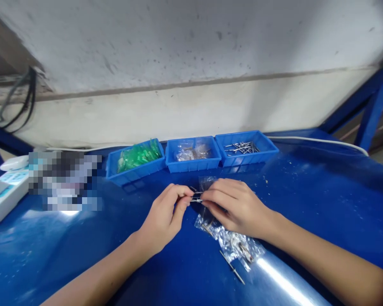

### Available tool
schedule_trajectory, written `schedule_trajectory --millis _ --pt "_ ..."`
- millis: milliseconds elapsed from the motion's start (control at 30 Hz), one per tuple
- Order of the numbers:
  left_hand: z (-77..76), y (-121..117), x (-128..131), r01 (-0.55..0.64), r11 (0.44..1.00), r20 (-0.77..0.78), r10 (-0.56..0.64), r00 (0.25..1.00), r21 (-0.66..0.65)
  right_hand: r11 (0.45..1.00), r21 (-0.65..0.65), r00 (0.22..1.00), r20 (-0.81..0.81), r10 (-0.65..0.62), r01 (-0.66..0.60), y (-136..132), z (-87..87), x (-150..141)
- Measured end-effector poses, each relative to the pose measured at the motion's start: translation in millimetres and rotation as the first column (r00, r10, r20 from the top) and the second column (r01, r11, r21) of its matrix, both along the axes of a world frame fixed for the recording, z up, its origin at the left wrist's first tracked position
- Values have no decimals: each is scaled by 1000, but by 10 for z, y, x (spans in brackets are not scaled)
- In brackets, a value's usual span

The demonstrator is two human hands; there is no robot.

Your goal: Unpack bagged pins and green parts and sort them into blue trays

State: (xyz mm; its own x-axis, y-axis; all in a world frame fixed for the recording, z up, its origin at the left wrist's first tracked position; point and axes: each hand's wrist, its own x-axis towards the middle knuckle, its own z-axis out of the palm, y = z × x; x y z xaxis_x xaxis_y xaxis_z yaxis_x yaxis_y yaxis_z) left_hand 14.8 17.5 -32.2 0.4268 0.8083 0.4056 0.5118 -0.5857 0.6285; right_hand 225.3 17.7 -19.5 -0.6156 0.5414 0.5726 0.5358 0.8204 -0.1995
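Thin metal pins (196, 199) bridge the small gap between my two hands above the blue tabletop. My left hand (166, 214) pinches their left ends between thumb and fingertips. At their other ends, the fingers of my right hand (238, 206) are closed, hiding part of the metal. Small clear plastic bags (225, 238) with metal pieces inside lie beneath and in front of my right hand. One loose metal pin (232, 267), thicker near its middle, rests on the table nearer to me.
Along the wall stand a blue bin with green packets (162, 160), a blue bin with clear bags (194, 165) and a blue bin of loose metal pins (258, 156). A white device (15, 180) sits at left beside a blurred-out patch. A white cable (322, 141) runs behind.
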Motion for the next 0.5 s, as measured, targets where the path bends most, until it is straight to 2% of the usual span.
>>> schedule_trajectory --millis 167,300,500 --pt "19 -32 22 24 999 -4 -24 1000 38 990 -128 985 -153 -81 61 -51 -7 -76" --pt "70 -15 39 10 997 -26 -8 1000 82 979 -194 977 -192 -95 57 -79 -6 -113" --pt "109 1 26 35 997 -54 -32 998 65 987 -155 983 -176 -59 32 -109 -38 -119"
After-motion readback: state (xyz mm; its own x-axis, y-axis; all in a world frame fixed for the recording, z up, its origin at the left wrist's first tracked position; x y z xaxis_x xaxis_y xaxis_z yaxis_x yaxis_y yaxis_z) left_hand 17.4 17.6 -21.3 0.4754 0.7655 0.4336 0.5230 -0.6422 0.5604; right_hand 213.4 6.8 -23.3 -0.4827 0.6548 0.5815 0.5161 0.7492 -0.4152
